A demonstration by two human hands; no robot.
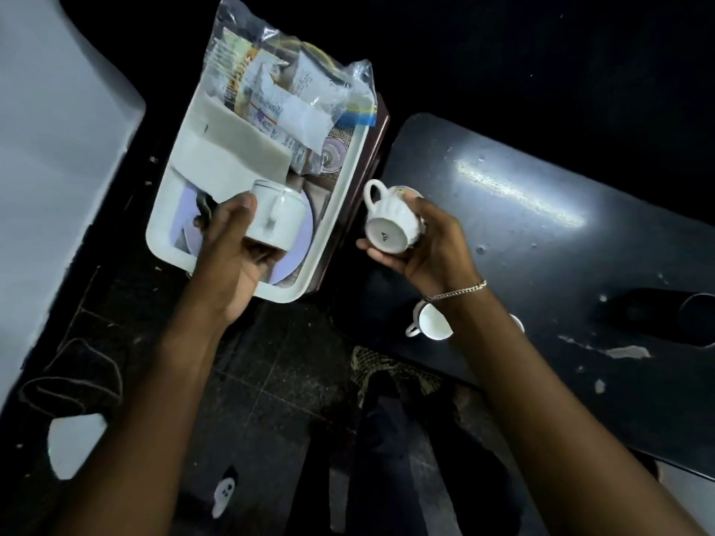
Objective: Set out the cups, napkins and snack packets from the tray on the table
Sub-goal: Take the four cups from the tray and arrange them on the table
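Note:
A white tray (166,210) sits left of centre, holding folded white napkins (232,148) and a clear bag of snack packets (278,90). Over the tray's near end my left hand (232,249) grips a plain white cup (276,216). My right hand (425,245) holds a ribbed white cup (390,220) tilted, its base toward me, above the dark table's (541,226) left edge. Another white cup (433,323) stands on that table, partly hidden under my right wrist.
A pale surface (50,148) fills the left side. The tray rests on a dark brown stand (367,160). Dark tiled floor (271,361) lies between tray and me. The table top is chipped, with a dark recess (677,315) at right.

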